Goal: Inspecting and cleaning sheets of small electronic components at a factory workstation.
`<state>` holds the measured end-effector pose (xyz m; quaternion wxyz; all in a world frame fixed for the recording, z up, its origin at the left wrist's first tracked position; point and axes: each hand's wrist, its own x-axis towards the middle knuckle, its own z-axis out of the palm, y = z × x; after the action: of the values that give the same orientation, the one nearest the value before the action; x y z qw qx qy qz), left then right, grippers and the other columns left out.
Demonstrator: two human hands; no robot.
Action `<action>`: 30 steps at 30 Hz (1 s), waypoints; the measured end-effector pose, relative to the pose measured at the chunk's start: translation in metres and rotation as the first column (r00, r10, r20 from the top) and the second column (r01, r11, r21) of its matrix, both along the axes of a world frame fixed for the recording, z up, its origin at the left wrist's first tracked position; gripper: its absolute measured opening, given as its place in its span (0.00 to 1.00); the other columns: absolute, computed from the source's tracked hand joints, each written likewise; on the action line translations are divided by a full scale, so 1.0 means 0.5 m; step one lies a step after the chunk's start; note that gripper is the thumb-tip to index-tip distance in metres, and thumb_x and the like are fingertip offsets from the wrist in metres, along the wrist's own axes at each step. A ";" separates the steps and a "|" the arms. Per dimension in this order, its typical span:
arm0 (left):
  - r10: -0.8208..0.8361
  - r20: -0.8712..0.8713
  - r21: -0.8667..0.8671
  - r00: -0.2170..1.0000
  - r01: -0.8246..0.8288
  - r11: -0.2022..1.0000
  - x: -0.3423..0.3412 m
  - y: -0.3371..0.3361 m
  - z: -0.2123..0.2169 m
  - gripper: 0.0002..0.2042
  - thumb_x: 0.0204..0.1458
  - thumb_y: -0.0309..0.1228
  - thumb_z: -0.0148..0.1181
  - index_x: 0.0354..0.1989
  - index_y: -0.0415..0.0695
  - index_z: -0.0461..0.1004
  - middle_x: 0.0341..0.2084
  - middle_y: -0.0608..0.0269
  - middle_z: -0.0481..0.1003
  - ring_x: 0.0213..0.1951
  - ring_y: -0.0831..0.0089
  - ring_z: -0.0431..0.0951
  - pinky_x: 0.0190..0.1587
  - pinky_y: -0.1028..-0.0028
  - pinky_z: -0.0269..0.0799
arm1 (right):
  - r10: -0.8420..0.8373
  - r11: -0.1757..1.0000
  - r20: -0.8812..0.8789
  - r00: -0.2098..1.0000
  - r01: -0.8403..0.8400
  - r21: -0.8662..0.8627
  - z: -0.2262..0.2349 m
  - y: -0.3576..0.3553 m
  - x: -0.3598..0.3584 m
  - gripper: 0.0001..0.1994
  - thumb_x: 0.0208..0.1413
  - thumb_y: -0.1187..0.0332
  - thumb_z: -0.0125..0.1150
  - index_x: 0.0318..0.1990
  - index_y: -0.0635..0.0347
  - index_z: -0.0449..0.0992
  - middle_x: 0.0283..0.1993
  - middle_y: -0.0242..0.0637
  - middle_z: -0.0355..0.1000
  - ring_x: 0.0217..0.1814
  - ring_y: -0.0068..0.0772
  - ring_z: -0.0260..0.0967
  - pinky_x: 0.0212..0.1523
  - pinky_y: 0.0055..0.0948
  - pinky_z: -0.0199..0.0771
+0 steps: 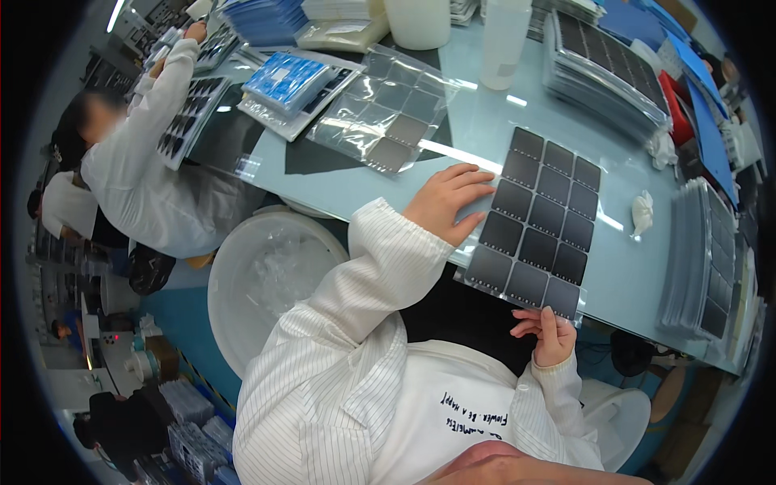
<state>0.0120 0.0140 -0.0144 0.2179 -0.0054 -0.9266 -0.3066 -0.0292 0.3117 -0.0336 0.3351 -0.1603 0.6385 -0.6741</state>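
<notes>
A clear sheet of dark square panels (540, 220) lies on the pale blue table (485, 121) in front of me. My left hand (447, 202) rests flat on the sheet's left edge with fingers spread. My right hand (550, 333) pinches the sheet's near corner at the table edge. Both arms are in white striped sleeves.
Another clear sheet of grey squares (386, 109) lies further back. Stacks of similar sheets sit at the right (703, 259) and far right (606, 69). A white bin (267, 279) stands under the table. A person in white (141, 170) works at the left. A white crumpled cloth (641, 212) lies near the sheet.
</notes>
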 end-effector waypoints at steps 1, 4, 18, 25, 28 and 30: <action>-0.021 -0.010 0.004 1.000 0.021 1.000 -0.001 0.001 0.001 0.19 0.45 0.27 0.62 0.48 0.43 0.74 0.55 0.59 0.70 0.61 0.58 0.63 0.62 0.62 0.60 | -0.021 1.000 -0.010 1.000 0.021 0.004 0.004 0.003 -0.002 0.19 0.66 0.63 0.44 0.38 0.74 0.75 0.37 0.54 0.77 0.25 0.38 0.75 0.28 0.28 0.77; 0.007 -0.033 0.050 0.999 -0.006 0.999 -0.006 0.001 -0.003 0.17 0.46 0.27 0.61 0.47 0.41 0.74 0.53 0.55 0.71 0.59 0.56 0.66 0.61 0.61 0.61 | -0.177 0.982 -0.036 0.984 0.174 -0.074 0.014 0.022 -0.011 0.17 0.65 0.66 0.45 0.32 0.73 0.73 0.33 0.55 0.77 0.24 0.39 0.76 0.26 0.28 0.78; 0.032 0.030 0.084 0.999 -0.035 0.996 -0.005 0.006 0.021 0.16 0.47 0.24 0.58 0.46 0.37 0.75 0.53 0.53 0.71 0.59 0.53 0.67 0.60 0.61 0.62 | -0.768 0.521 -0.573 0.285 0.800 -0.299 0.218 0.341 -0.268 0.12 0.58 0.70 0.62 0.47 0.66 0.76 0.26 0.23 0.71 0.21 0.11 0.61 0.21 0.16 0.58; 0.041 0.037 0.083 0.998 -0.044 0.996 -0.017 0.011 0.011 0.15 0.48 0.24 0.58 0.46 0.38 0.75 0.53 0.54 0.71 0.59 0.54 0.67 0.61 0.61 0.62 | -0.891 0.396 -0.386 0.239 0.825 -0.404 0.214 0.593 -0.418 0.06 0.58 0.69 0.61 0.35 0.62 0.76 0.22 0.28 0.70 0.21 0.17 0.64 0.22 0.16 0.60; 0.042 0.034 0.068 0.999 -0.044 0.997 -0.014 0.010 0.011 0.15 0.48 0.24 0.58 0.46 0.38 0.75 0.53 0.54 0.71 0.59 0.54 0.67 0.61 0.61 0.62 | -0.908 0.331 -0.347 0.234 0.909 -0.253 0.171 0.637 -0.469 0.06 0.57 0.70 0.62 0.31 0.61 0.72 0.20 0.32 0.69 0.19 0.23 0.67 0.19 0.19 0.65; 0.044 0.032 0.072 0.999 -0.046 0.996 -0.013 0.009 0.011 0.15 0.48 0.24 0.58 0.46 0.38 0.75 0.53 0.54 0.71 0.59 0.54 0.67 0.61 0.61 0.62 | -0.918 0.336 -0.298 0.260 0.910 -0.241 0.165 0.637 -0.471 0.06 0.57 0.70 0.62 0.31 0.62 0.72 0.21 0.32 0.69 0.19 0.23 0.67 0.20 0.19 0.66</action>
<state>0.0053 0.0185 -0.0089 0.2108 0.0281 -0.9179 -0.3350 -0.2650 0.6303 0.0491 -0.2484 0.1056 0.6577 -0.7033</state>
